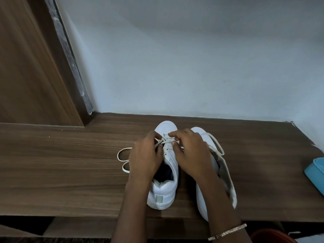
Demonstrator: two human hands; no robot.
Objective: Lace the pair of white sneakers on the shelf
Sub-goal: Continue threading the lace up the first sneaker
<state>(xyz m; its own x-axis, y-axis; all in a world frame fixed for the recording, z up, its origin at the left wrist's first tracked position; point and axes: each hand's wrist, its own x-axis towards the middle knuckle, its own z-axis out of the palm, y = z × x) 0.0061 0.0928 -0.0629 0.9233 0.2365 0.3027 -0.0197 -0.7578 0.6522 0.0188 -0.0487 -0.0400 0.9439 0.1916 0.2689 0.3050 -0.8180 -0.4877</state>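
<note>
- The left sneaker (164, 188) stood on the wooden shelf (70, 163), near its front edge, with its heel toward the camera and its toe toward the wall.
- Its lace (162, 141) crossed over the lower eyelets between the two hands. A slack length of it lay in loops on the shelf to the left of the shoe.
- The left hand (145, 160) hung over the shoe's left side, with its fingers curled and pinching the lace near the eyelets.
- The right hand (191, 155) reached in from the other side, and its fingertips were drawn together on the lace at the front of the eyelet row.
- The right sneaker (199, 133) stood just beside the first and pointed the same way. The right forearm hid most of it.
- A second lace (218, 143) arched loosely off that shoe's right side.
- A thin bracelet (228, 232) circled the right wrist.
- A light blue container (315, 172) sat on the shelf at the far right, well apart from the shoes.
- A pale wall (192, 58) rose behind the shelf, and a wooden panel (26, 67) stood at the left.
- A red-orange object (271, 236) showed below the shelf's front edge. What it was could not be told.
</note>
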